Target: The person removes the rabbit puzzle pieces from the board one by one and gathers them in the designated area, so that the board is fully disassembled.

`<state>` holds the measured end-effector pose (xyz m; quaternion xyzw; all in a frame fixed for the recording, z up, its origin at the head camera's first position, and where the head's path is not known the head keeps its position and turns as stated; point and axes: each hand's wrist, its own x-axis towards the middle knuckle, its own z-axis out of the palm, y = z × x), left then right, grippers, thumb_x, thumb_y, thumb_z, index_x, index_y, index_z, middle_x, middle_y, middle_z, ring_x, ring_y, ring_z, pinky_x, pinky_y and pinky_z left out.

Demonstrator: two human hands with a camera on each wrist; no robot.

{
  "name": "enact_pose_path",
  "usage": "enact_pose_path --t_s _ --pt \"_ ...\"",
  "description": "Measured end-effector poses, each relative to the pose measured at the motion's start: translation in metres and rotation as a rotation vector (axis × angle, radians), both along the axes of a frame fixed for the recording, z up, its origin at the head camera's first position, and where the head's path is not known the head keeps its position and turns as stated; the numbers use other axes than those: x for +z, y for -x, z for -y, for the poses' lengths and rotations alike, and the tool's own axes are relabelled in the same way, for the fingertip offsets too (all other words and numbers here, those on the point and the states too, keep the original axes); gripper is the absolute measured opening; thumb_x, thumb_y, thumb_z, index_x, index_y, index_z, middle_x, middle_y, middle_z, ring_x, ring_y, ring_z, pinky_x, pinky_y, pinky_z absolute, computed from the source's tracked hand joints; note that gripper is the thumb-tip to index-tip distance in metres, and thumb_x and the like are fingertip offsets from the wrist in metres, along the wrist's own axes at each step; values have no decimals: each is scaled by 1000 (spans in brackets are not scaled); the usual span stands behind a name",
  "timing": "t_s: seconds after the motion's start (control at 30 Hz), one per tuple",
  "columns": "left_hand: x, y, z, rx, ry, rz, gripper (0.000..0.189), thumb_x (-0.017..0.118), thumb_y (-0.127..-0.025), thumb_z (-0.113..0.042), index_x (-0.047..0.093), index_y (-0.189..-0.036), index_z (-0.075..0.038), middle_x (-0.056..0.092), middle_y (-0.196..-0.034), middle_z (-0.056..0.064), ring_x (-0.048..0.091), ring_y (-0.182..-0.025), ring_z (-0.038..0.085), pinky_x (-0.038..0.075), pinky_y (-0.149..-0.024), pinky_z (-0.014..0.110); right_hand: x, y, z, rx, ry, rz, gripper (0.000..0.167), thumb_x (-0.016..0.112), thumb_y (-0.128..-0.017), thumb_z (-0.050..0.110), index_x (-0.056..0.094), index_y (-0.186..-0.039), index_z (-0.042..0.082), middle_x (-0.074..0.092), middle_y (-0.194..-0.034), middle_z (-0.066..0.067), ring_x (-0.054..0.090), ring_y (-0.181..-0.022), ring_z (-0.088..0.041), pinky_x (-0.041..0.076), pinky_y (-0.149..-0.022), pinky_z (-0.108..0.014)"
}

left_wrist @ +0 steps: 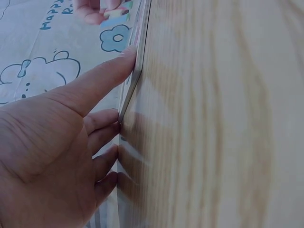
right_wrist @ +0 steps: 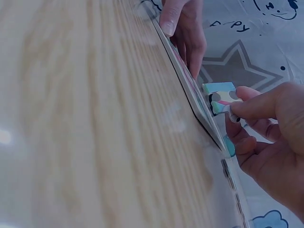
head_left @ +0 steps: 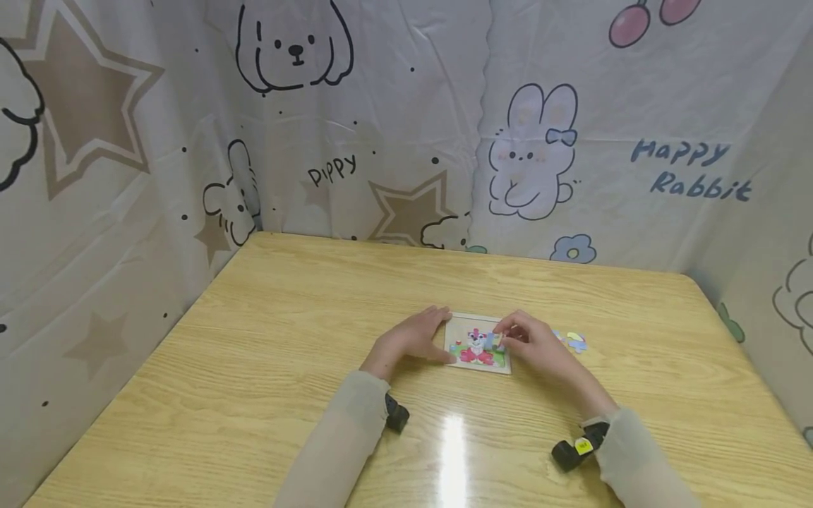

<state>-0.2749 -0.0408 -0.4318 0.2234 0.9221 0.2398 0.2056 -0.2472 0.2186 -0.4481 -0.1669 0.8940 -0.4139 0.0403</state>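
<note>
A small jigsaw tray (head_left: 466, 319) with a pale rim lies on the table, partly filled with a picture of a pink and white cartoon animal. My left hand (head_left: 416, 335) rests along its left side, thumb on the near left corner and fingers stretched toward the far left corner. In the left wrist view that thumb lies straight on the tray's edge (left_wrist: 137, 66). Between thumb and fingertips my right hand (head_left: 533, 346) pinches a puzzle piece (right_wrist: 222, 97), coloured light blue, cream and green. The piece is held just above the tray's right part, tilted, apart from its surface.
Loose puzzle pieces (head_left: 576, 343) lie on the wooden table (head_left: 286, 339) right of the tray, partly behind my right hand. A printed curtain (head_left: 394, 106) hangs behind and along the table's sides. Black wrist cameras (head_left: 574, 451) sit on both wrists.
</note>
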Motion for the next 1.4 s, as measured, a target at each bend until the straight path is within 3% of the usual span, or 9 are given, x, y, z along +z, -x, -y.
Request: enact_pose_path --t_s 0.43,0.7,1.1,1.4 --pt "-1 0 2 1 4 -17 91 77 -82 -44 29 -155 -15 21 -165 5 16 -154 24 19 -127 42 1 -12 -29 -4 -11 -43 14 61 -94 4 65 -106 10 65 -111 -9 59 -94 -12 51 -79 -17" --pt "-3 1 3 5 17 -36 92 76 -81 -47 29 -155 -17 21 -165 3 16 -154 23 19 -127 42 1 -16 -40 3 -19 -28 14 60 -93 0 64 -106 5 64 -108 -12 60 -91 -16 52 -78 -16" --pt "-9 2 3 1 6 -54 92 76 -81 -48 30 -154 -17 22 -165 4 19 -153 24 19 -127 43 -5 -14 -44 21 -54 -6 14 59 -94 -1 64 -105 5 63 -108 -11 57 -95 -4 51 -81 -13" --pt "-10 3 5 6 -18 -33 92 77 -80 -48 31 -154 -19 21 -165 4 18 -154 25 18 -127 45 -4 -12 -45 40 -110 -53 14 63 -92 3 64 -106 6 63 -106 -9 55 -91 -5 48 -74 -16"
